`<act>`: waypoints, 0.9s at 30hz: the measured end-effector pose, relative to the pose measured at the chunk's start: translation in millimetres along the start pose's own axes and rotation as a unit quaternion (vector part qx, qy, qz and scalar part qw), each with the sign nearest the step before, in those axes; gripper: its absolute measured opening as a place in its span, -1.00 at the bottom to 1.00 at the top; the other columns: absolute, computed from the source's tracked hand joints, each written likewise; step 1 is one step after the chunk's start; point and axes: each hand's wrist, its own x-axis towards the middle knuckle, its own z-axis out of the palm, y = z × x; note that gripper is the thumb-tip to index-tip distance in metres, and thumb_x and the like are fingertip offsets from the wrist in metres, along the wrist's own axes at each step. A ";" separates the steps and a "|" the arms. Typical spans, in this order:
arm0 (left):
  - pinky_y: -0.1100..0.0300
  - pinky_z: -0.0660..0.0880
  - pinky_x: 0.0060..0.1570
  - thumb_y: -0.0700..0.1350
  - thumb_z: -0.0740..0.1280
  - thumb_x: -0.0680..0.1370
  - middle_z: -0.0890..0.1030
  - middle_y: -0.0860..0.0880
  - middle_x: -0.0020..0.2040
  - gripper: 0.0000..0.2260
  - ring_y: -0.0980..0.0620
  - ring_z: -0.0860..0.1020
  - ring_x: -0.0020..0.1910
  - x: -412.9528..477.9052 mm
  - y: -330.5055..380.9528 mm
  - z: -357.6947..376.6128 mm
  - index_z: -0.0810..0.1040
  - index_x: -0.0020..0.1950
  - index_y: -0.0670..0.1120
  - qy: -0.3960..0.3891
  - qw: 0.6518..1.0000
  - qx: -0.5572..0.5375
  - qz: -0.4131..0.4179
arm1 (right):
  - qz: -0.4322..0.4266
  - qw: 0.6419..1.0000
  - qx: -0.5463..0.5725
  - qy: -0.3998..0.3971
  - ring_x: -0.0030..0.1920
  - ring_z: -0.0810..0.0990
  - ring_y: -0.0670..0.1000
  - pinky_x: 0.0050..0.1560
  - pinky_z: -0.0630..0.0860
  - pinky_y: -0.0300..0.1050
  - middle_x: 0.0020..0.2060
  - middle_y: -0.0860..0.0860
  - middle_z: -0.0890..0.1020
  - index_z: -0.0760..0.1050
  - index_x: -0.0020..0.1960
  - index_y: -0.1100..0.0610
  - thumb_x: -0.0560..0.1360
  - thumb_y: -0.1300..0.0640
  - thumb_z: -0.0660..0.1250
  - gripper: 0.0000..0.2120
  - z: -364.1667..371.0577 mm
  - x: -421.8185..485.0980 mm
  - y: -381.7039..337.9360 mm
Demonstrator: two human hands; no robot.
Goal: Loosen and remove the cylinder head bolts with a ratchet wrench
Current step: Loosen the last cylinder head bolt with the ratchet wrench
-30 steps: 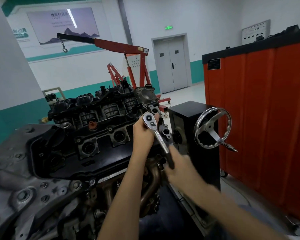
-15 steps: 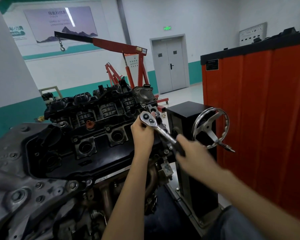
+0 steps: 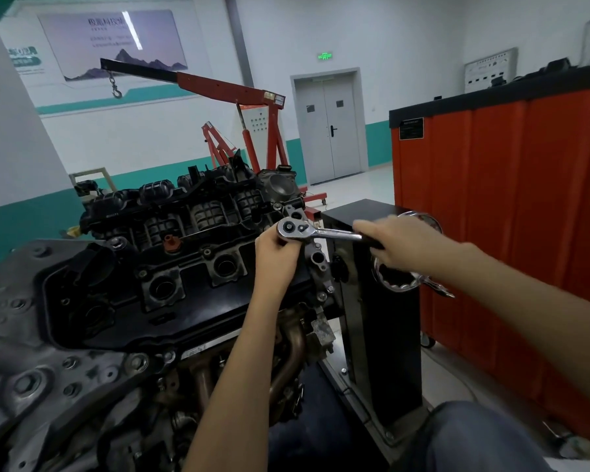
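Ratchet wrench (image 3: 321,232): held level at the right end of the cylinder head (image 3: 198,267), handle pointed right.
Left hand (image 3: 276,255): fingers are curled under the wrench's round head, clamped on it.
Right hand (image 3: 401,243): fingers are wrapped round the black handle, blurred.

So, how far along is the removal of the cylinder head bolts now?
Done: no removed bolt is visible. In hand: left hand steadies the ratchet wrench head on the engine, right hand grips its handle. Left: that bolt, hidden underneath, must come out.
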 end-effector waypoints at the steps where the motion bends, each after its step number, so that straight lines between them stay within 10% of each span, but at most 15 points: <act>1: 0.52 0.34 -0.29 -0.32 0.28 0.53 0.56 0.25 -0.41 -0.64 0.35 0.46 -0.37 -1.5 0.6 1.5 0.56 -0.29 0.12 0.014 1.000 -0.009 -0.002 | -0.015 0.999 -0.031 0.013 -0.25 0.51 0.00 -0.36 0.27 -0.28 -0.25 -0.05 0.49 0.33 0.13 0.04 0.54 0.14 0.23 -0.81 -4.5 7.6 4.6; 7: 0.38 0.37 -0.26 -0.28 0.31 0.55 0.53 0.18 -0.40 -0.60 0.27 0.43 -0.35 -0.7 -9.6 8.1 0.55 -0.37 0.16 0.069 0.998 -0.010 -0.011 | 0.092 0.980 0.167 0.055 -0.32 0.53 -0.06 -0.48 0.27 -0.37 -0.28 -0.07 0.50 0.29 0.02 0.04 0.51 0.20 0.27 -0.82 40.3 -32.1 -48.1; 14: 0.36 0.28 -0.28 -0.24 0.35 0.57 0.35 0.23 -0.51 -0.51 0.28 0.27 -0.42 0.1 -9.4 11.6 0.43 -0.49 0.19 0.063 0.997 -0.036 -0.009 | 0.194 0.809 0.545 0.102 -0.44 0.42 -0.05 -0.46 0.41 -0.21 -0.35 0.05 0.45 0.32 0.01 0.07 0.46 0.28 0.25 -0.80 79.3 -40.5 -165.2; 22: 0.30 0.32 -0.29 -0.31 0.27 0.51 0.46 0.12 -0.45 -0.68 0.21 0.35 -0.39 5.5 -7.7 4.3 0.50 -0.40 0.00 0.015 0.999 0.029 -0.007 | 0.052 0.979 0.195 -0.018 -0.38 0.49 -0.12 -0.44 0.34 -0.36 -0.31 -0.08 0.46 0.37 0.13 0.07 0.52 0.21 0.28 -0.79 27.4 -26.1 -23.9; 27: 0.45 0.28 -0.39 -0.31 0.24 0.54 0.46 0.22 -0.49 -0.65 0.30 0.37 -0.46 1.5 -7.8 -1.0 0.53 -0.34 0.07 0.031 0.999 0.001 -0.020 | -0.015 1.000 -0.011 0.015 -0.24 0.54 0.00 -0.30 0.36 -0.23 -0.23 -0.04 0.53 0.30 0.14 0.02 0.54 0.11 0.23 -0.80 -3.9 4.9 0.4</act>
